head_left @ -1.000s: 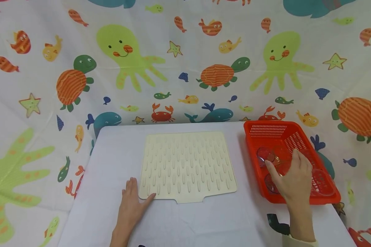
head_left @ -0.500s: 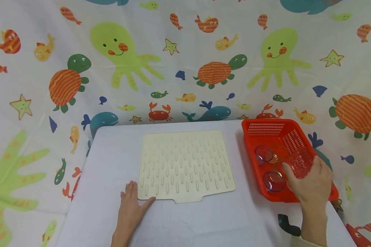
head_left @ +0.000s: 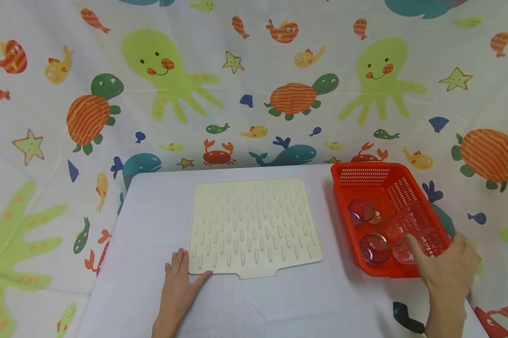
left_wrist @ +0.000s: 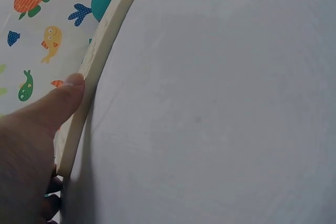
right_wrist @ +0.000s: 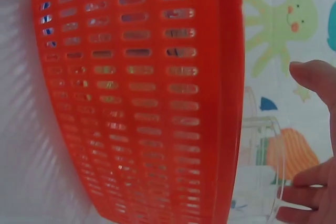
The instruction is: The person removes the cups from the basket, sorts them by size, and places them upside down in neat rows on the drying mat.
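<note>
A cream draining board with raised ridges lies on the white table. At its lower left corner rests my left hand, thumb along the front edge and fingers beside the left edge. The left wrist view shows the thumb against the board's side. A red plastic basket holds several clear, round-rimmed glass or plastic vessels, one of them a clear round vessel. Over the basket's front right corner is my right hand. In the right wrist view its thumb and fingers are spread, close to a clear vessel; contact is unclear.
A dark curved strap piece sits by the right wrist. Behind the table hangs a white cloth printed with sea animals. The basket stands at the table's right edge, with white tabletop in front of the board.
My right hand has moved from above the basket's middle to its front right corner, uncovering more clear vessels. The left hand stays at the board's corner. The head view has shifted slightly.
</note>
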`<state>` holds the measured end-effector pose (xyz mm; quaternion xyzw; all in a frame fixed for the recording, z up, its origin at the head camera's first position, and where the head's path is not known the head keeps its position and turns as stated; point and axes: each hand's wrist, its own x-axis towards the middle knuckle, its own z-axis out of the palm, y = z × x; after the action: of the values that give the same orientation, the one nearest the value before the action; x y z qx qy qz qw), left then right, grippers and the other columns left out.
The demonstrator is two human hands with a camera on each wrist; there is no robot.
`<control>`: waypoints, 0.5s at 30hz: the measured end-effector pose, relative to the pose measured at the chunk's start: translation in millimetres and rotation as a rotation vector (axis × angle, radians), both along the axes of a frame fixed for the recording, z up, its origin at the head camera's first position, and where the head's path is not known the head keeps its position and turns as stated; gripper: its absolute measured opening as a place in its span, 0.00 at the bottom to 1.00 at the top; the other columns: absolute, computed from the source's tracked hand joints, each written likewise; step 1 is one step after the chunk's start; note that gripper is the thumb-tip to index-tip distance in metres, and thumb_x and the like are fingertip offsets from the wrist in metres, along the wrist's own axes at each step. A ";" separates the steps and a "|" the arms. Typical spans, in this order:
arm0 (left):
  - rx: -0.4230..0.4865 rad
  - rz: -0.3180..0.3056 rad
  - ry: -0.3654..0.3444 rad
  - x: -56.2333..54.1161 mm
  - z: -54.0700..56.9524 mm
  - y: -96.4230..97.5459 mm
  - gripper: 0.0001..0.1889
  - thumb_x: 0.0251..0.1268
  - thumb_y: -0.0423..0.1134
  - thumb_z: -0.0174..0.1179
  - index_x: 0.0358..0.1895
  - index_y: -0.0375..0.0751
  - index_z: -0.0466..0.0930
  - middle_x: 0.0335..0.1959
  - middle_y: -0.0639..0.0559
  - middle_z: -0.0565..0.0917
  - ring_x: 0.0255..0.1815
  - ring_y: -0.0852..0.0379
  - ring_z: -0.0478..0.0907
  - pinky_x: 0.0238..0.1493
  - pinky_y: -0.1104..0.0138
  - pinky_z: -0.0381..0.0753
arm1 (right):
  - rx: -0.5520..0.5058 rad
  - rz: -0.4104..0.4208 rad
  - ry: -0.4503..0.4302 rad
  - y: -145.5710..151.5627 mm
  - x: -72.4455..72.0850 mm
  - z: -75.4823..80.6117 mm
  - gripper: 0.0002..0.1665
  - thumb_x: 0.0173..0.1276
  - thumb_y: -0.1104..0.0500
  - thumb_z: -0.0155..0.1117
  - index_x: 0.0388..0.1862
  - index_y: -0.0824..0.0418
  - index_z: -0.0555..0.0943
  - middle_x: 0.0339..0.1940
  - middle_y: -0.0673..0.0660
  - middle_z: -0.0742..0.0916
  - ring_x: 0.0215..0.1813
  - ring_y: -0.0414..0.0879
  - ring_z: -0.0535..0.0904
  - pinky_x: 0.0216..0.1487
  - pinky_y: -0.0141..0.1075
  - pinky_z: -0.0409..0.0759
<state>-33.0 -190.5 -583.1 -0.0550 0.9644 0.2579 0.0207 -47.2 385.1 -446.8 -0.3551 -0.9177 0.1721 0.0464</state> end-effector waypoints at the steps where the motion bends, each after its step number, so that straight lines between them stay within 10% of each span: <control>1: 0.003 -0.001 -0.004 -0.2 -0.2 -0.1 0.58 0.59 0.68 0.64 0.75 0.22 0.53 0.78 0.27 0.54 0.80 0.29 0.48 0.82 0.38 0.45 | 0.002 -0.005 -0.007 1.2 1.0 -0.6 0.66 0.64 0.30 0.57 0.80 0.72 0.40 0.78 0.77 0.53 0.76 0.72 0.50 0.71 0.73 0.64; 15: -0.005 -0.012 -0.041 -1.4 0.8 -1.5 0.59 0.58 0.70 0.62 0.76 0.23 0.52 0.79 0.28 0.52 0.81 0.30 0.46 0.82 0.39 0.44 | -0.050 -0.052 -0.032 7.6 5.7 -14.0 0.66 0.63 0.30 0.60 0.80 0.70 0.43 0.74 0.79 0.59 0.71 0.72 0.54 0.69 0.72 0.69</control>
<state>-34.4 -192.0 -582.4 -0.0547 0.9647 0.2544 0.0419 -41.5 392.7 -460.8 -0.3828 -0.9041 0.1879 0.0274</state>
